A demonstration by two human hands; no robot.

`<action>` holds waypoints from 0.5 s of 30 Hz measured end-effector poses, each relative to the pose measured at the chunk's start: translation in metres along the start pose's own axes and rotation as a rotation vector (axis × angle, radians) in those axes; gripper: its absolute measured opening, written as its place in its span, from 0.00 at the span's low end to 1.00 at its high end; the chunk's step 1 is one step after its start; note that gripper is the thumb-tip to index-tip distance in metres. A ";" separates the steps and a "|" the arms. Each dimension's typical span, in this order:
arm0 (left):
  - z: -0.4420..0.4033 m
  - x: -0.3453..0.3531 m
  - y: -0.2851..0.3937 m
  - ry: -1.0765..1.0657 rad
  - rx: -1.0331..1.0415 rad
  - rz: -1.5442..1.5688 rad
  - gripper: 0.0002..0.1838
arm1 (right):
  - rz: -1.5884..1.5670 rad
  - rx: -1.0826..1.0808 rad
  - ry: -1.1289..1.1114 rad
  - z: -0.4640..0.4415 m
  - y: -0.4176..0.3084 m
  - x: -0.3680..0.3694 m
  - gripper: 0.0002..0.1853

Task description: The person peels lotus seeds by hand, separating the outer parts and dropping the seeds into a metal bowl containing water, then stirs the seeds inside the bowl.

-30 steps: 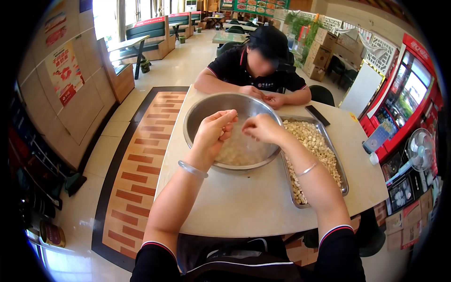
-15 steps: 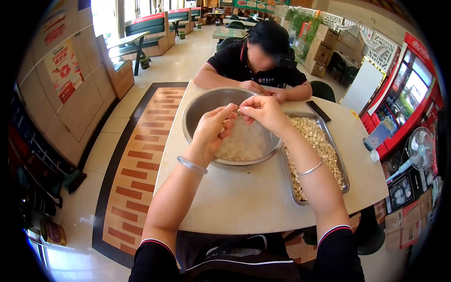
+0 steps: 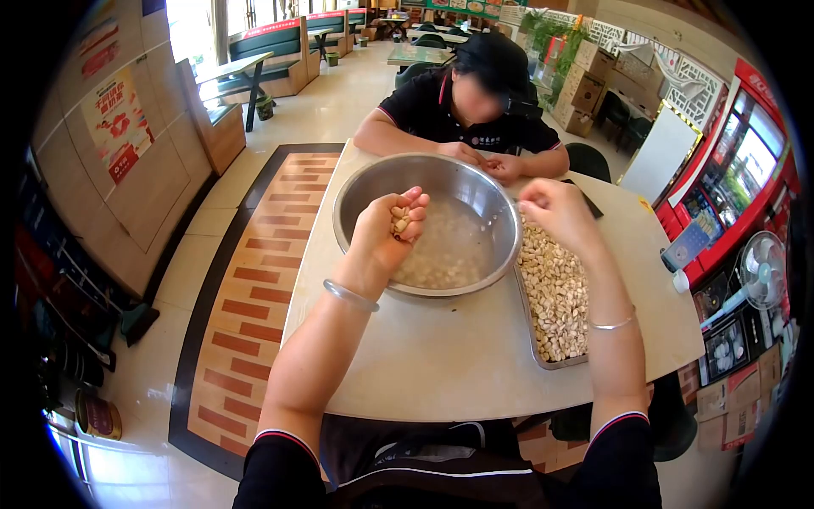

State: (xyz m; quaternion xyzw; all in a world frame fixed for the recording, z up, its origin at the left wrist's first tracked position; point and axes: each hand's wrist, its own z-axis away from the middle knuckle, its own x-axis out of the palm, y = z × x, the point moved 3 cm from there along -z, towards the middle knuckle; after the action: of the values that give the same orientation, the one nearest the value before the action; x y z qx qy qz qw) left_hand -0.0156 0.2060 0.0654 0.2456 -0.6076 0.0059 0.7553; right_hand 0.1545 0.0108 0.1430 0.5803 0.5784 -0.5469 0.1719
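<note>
My left hand [image 3: 392, 227] is curled palm-up over the big steel bowl [image 3: 342, 208], cupping several pale pieces that look like lotus seeds [image 3: 401, 221]. Cloudy water [image 3: 454, 246] stands in the bowl, with more pale pieces lying at its bottom. Past the bowl's right rim, my right hand [image 3: 560, 212] is raised above the far end of a metal tray [image 3: 549, 365]. Its fingertips are bunched together and slightly blurred; what they hold, if anything, I cannot make out. A heap of the same pale seeds [image 3: 553, 297] fills the tray, partly hidden by my right forearm.
Across the table [image 3: 441, 365] sits a co-worker [image 3: 462, 102], hands [image 3: 483, 161] together just behind the bowl. A dark flat object [image 3: 589, 202] lies beyond the tray. A small white cap [image 3: 681, 281] is at the right edge, near a fan [image 3: 763, 270] and red fridge [image 3: 721, 170].
My right hand has left my left hand and swung right, from over the bowl to above the tray. My left hand has turned more open upward, showing the seeds in it.
</note>
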 end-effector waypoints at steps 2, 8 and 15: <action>-0.005 -0.006 0.002 -0.036 -0.010 0.113 0.10 | 0.288 -0.074 0.024 0.020 0.012 -0.013 0.08; 0.002 0.019 0.003 -0.025 0.040 0.368 0.07 | -0.252 -0.254 0.085 0.029 -0.087 0.010 0.07; 0.011 0.029 -0.020 -0.001 0.137 0.298 0.12 | -0.375 -0.484 0.191 -0.006 -0.107 0.071 0.07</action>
State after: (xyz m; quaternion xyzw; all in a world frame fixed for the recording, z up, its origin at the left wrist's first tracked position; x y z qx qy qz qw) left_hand -0.0115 0.1758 0.0864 0.2037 -0.6360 0.1590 0.7271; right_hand 0.0464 0.0786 0.1322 0.4548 0.8020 -0.3586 0.1461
